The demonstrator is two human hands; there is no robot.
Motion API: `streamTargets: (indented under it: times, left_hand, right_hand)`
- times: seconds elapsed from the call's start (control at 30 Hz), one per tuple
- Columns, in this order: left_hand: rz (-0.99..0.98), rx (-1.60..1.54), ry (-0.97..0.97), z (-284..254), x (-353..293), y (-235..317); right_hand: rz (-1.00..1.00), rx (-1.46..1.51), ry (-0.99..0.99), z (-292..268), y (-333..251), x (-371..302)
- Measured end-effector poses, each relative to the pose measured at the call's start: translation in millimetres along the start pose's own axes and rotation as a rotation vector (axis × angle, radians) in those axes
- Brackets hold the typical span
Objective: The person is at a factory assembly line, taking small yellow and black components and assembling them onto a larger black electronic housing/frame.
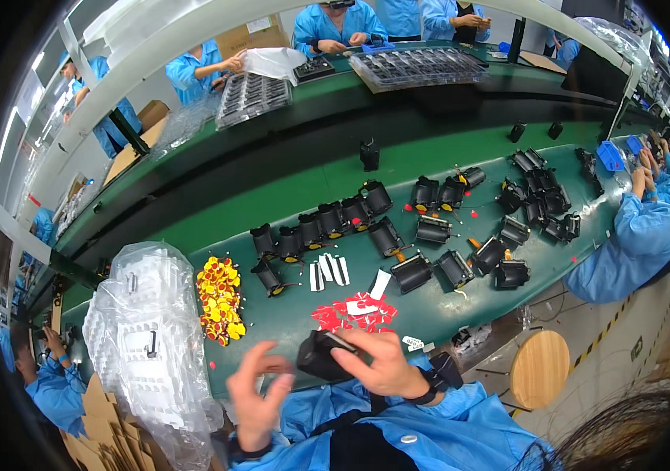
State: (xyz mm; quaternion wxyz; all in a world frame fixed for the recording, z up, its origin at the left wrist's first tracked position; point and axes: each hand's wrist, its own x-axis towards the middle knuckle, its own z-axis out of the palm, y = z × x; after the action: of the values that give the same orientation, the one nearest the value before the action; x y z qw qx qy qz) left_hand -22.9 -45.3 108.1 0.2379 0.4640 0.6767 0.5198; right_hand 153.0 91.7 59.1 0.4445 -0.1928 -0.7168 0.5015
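My right hand [382,365] grips a black plastic housing [321,357] above the near edge of the green table. Beside it on the left, my left hand [260,385] is raised with its fingers apart and nothing between them. Just beyond the held housing lies a scatter of red sticker pieces [333,315] with a white strip [362,308] on top. A heap of yellow and red round pieces [221,298] sits to the left. Farther out, several white strips with dark edges [327,271] lie near a row of similar black housings [331,220].
More black housings [539,188] crowd the table's right side. Plastic-wrapped white trays [135,306] stand at the left, above cardboard pieces [103,416]. A wooden stool [539,369] is at right. Co-workers in blue [633,243] sit nearby; filled trays [417,67] lie across the far bench.
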Motion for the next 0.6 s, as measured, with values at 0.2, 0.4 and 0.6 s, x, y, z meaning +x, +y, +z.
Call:
streamTargets:
  times: [0.2, 0.4, 0.6]
  left_hand:
    - [0.022, -0.033, 0.016, 42.3, 15.8, 0.0]
    - [0.025, -0.058, -0.063, 33.6, 24.7, -4.5]
    - [0.057, -0.015, -0.062, 29.6, 31.9, -10.0]
  right_hand:
    - [-0.07, -0.129, -0.045, 15.3, -4.0, -4.6]
    - [-0.095, -0.177, -0.133, 4.1, -6.5, 9.7]
    - [-0.157, -0.267, -0.2, 4.9, -8.4, 17.9]
